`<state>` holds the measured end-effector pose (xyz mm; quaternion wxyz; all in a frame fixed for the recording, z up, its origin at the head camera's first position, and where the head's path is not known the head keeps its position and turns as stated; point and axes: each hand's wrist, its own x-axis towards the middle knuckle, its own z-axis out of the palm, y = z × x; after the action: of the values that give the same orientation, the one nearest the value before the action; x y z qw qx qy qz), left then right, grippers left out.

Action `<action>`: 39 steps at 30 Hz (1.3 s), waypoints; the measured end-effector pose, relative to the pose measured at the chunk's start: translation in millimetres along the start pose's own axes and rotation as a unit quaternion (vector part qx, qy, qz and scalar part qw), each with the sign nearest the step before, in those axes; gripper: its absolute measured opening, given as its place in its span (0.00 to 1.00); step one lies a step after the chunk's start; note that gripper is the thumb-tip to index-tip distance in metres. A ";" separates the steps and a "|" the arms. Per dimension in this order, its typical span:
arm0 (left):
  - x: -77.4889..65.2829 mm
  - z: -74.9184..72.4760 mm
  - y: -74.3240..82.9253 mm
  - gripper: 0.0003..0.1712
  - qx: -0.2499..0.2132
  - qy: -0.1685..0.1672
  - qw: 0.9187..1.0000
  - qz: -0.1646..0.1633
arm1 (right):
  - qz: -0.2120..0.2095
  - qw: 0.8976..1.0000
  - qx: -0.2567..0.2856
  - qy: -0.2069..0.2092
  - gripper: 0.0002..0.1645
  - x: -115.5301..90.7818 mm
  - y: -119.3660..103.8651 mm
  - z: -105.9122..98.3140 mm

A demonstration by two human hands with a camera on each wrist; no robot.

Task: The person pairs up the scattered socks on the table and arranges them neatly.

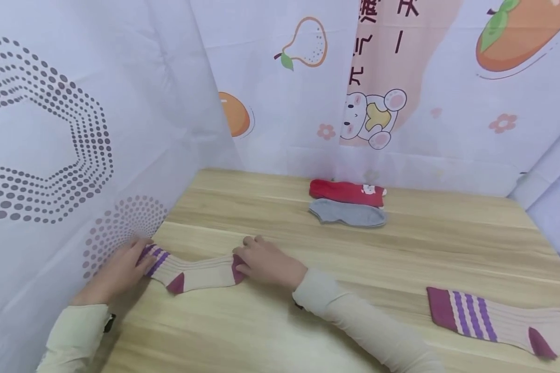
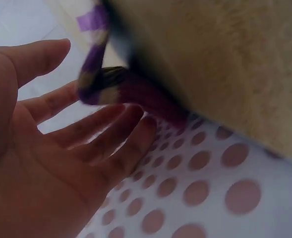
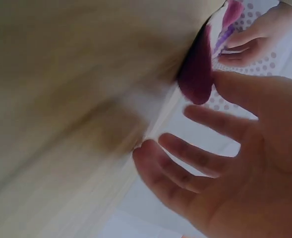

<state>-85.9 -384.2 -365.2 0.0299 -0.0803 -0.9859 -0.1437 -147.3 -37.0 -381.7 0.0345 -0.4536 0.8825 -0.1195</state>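
A cream sock (image 1: 208, 273) with purple stripes, a maroon heel and a maroon toe lies flat on the left of the table, its cuff at the left edge. At the cuff is my left hand (image 1: 126, 268); in the left wrist view its fingers (image 2: 113, 144) reach out loosely by the striped cuff (image 2: 103, 87), the thumb apart from it. My right hand (image 1: 270, 263) is at the toe end. In the right wrist view the thumb (image 3: 235, 89) touches or nearly touches the maroon toe (image 3: 198, 74), while the other fingers are spread off the sock.
A matching striped sock (image 1: 499, 321) lies at the right, cut off by the frame's edge. Near the back, a red sock (image 1: 345, 192) lies behind a grey sock (image 1: 347, 213). Printed white curtains (image 1: 270, 129) stand along the back and sides of the wooden table (image 1: 242, 331).
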 end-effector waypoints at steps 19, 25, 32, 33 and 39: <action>5.4 11.3 -4.4 0.07 0.027 0.047 0.997 0.058 | -0.023 0.999 0.024 -0.013 0.06 -0.5 -8.9 1.3; -1.3 16.6 -5.9 0.11 0.018 0.060 0.997 0.053 | -0.042 0.999 0.005 0.007 0.05 -6.2 -5.3 4.5; -1.1 17.0 0.2 0.15 -0.016 0.081 0.996 0.030 | -0.040 0.998 0.040 0.024 0.06 -24.5 10.1 -3.1; 0.0 16.5 1.5 0.15 -0.017 0.085 0.996 0.033 | -0.037 0.998 0.040 0.027 0.06 -27.3 12.3 -5.2; -0.2 8.7 12.8 0.13 -0.022 0.078 0.996 0.046 | -0.032 0.997 0.024 0.063 0.07 -43.4 23.0 -15.3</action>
<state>-83.9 -369.6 -370.0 0.1115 -0.1145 -0.9724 -0.1701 -142.7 13.7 -374.6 -0.0138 -0.4719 0.8651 -0.1696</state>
